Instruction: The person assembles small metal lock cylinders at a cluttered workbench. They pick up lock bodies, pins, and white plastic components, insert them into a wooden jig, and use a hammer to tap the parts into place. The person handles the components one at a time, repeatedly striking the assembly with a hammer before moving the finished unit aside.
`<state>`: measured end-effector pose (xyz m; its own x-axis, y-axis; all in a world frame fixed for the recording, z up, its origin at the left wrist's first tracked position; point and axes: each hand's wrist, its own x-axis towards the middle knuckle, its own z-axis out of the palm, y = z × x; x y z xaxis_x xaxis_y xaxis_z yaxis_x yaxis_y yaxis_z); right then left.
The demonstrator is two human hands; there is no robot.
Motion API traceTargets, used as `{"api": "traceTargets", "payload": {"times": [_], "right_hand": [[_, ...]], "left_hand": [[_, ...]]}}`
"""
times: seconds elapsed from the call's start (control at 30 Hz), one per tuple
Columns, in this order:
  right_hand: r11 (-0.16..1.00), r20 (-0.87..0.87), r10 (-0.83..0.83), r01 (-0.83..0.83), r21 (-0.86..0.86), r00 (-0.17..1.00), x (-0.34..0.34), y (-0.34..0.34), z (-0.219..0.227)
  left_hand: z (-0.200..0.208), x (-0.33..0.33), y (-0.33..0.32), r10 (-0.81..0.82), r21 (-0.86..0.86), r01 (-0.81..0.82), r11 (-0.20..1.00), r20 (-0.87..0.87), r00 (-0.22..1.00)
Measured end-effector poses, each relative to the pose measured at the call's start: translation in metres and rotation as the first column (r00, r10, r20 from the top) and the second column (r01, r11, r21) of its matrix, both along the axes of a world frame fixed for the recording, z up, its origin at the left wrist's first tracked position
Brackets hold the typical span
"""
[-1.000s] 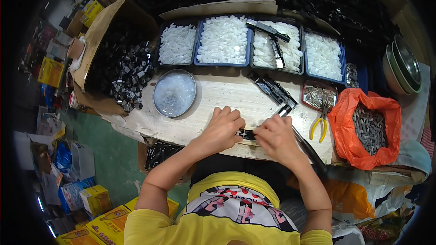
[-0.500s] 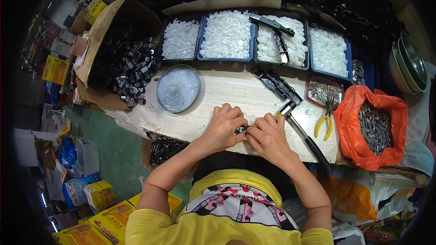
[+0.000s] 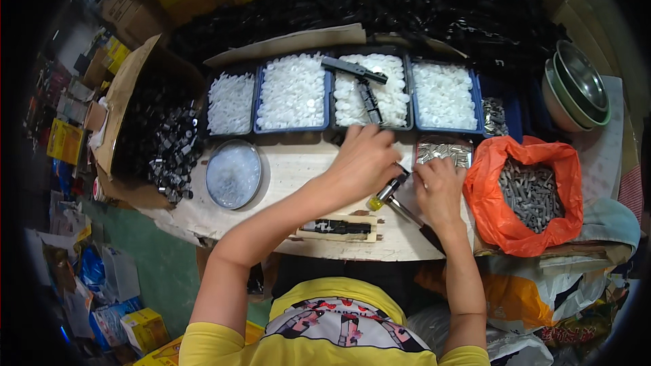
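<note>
My left hand reaches over black metal assemblies on the bench, its fingers bent down and closed. Their tips and whatever they hold are hidden. To its right, my right hand has curled, closed fingers at the near edge of a small tray of metal pins; what they hold cannot be made out. Between the hands lies a hammer with a yellow face and a dark handle running toward the near edge. Nearer me, a wooden fixture holds a black slotted part.
Trays of white plastic pieces line the back, with black parts across one. At left are a round dish and a cardboard box of black pieces. An orange bag of grey parts and stacked bowls stand at right.
Both hands have left the fixture at the near edge and moved farther out, uncovering the black part in it. The view has shifted. The yellow-handled pliers no longer show.
</note>
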<state>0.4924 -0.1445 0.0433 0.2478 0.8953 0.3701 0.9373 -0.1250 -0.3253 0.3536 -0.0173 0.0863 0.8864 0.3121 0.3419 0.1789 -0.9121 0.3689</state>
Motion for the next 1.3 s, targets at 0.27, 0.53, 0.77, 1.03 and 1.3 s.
{"api": "traceTargets", "payload": {"times": [0.27, 0.53, 0.77, 1.03, 1.3], "right_hand": [[0.931, 0.230, -0.159, 0.223, -0.287, 0.960, 0.036, 0.023, -0.012], [0.971, 0.151, -0.088, 0.119, -0.209, 0.985, 0.042, 0.022, -0.015], [0.992, -0.022, -0.072, 0.070, -0.103, 0.997, 0.052, 0.010, -0.009], [0.990, -0.615, 0.065, 0.028, 0.142, 0.786, 0.039, -0.003, 0.017], [0.947, -0.740, 0.307, -0.266, 0.178, 0.599, -0.039, -0.003, 0.035]], "left_hand": [[-0.004, 0.123, 0.037, 0.121, 0.286, -0.029, 0.958, -0.312, 0.942], [0.009, 0.141, 0.051, -0.007, 0.171, 0.121, 0.978, -0.551, 0.834], [-0.008, 0.129, 0.047, -0.035, 0.278, 0.133, 0.951, -0.333, 0.942], [0.011, 0.038, 0.025, 0.032, -0.905, -0.020, 0.424, -0.007, 0.999], [-0.028, -0.068, -0.038, 0.162, -0.943, 0.187, -0.274, 0.147, 0.976]]}}
